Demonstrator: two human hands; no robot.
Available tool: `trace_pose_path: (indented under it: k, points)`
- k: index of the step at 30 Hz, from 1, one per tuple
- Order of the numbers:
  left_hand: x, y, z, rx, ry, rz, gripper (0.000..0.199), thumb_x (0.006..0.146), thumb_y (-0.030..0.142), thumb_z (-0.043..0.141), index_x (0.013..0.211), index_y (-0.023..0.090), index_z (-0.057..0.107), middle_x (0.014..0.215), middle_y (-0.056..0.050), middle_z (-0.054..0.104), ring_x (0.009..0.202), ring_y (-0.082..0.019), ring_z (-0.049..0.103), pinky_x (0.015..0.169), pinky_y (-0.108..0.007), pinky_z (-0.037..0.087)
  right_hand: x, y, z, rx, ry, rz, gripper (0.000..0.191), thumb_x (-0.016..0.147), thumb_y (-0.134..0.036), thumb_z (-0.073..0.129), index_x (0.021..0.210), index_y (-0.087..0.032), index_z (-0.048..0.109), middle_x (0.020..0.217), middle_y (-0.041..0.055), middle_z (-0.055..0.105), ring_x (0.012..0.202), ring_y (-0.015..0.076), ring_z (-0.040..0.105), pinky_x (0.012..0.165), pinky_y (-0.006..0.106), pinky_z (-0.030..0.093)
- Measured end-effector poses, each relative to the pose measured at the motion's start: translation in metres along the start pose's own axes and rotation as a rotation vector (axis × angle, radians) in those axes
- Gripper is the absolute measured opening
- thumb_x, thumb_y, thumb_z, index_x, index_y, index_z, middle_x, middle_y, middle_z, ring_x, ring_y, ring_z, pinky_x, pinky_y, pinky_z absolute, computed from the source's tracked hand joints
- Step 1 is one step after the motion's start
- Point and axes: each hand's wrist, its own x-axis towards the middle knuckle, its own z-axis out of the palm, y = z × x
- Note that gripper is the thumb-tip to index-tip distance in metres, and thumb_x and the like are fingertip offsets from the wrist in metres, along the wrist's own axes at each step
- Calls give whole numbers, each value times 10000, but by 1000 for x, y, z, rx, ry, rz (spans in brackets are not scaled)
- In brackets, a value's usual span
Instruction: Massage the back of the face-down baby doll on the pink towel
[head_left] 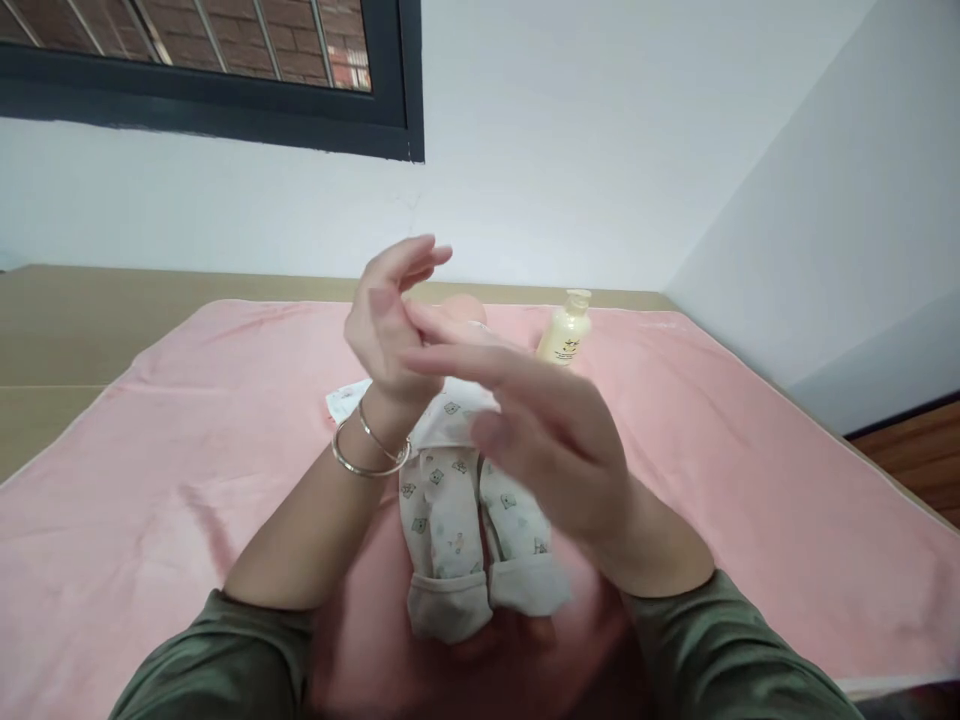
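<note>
My left hand (391, 325) is raised with its fingers extended and slightly curved; two thin bangles (371, 465) circle its wrist. My right hand (555, 430), a little blurred, stretches its fingers across to the left palm, and the two hands appear to touch there. Neither hand grips anything. Below and behind them a baby-sized figure, apparently a doll, lies on its back in white printed clothes (450, 500). Its rounded head (465, 308) shows just beyond my fingers, and its feet point toward me. My hands hide most of its upper body.
A pale yellow bottle (566, 330) stands behind my right hand. The pink blanket (247, 400) covers most of a wooden surface (67, 320). Behind it rises a white wall (562, 150) with a dark-framed barred window (405, 90). Brown wood (919, 450) shows at the right edge.
</note>
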Motion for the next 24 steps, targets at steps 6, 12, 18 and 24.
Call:
trace_pose_path:
  k: [6, 12, 18, 24]
  points:
    - [-2, -91, 3, 701, -432, -465, 221, 936, 165, 506, 899, 167, 724, 947, -105, 779, 965, -267, 719, 905, -399, 553, 5, 106, -19, -552, 0, 327, 412, 1012, -214, 459, 1365, -221, 672, 1377, 50, 711, 1288, 235, 653, 1157, 464, 502]
    - [-31, -129, 2, 966, -610, -565, 376, 969, 199, 364, 965, 170, 739, 1090, -178, 778, 1042, -311, 720, 901, -396, 522, -12, 193, -10, -826, -203, 567, 433, 1009, -135, 391, 1322, -112, 689, 1457, 170, 641, 1409, 267, 550, 1227, 459, 392]
    - [-45, -144, 2, 986, -555, -533, 393, 985, 248, 325, 912, 187, 705, 1055, -168, 772, 1018, -311, 709, 881, -405, 500, -25, 207, -2, -886, -140, 619, 452, 1005, -162, 408, 1382, -128, 655, 1586, 145, 535, 1543, 261, 408, 1281, 482, 314]
    - [-53, -147, 0, 960, -500, -512, 397, 973, 254, 319, 950, 188, 710, 1063, -167, 769, 1043, -323, 696, 921, -434, 494, -32, 211, 2, -825, -71, 617, 474, 973, -165, 452, 1399, -139, 657, 1598, 131, 522, 1554, 269, 403, 1298, 488, 300]
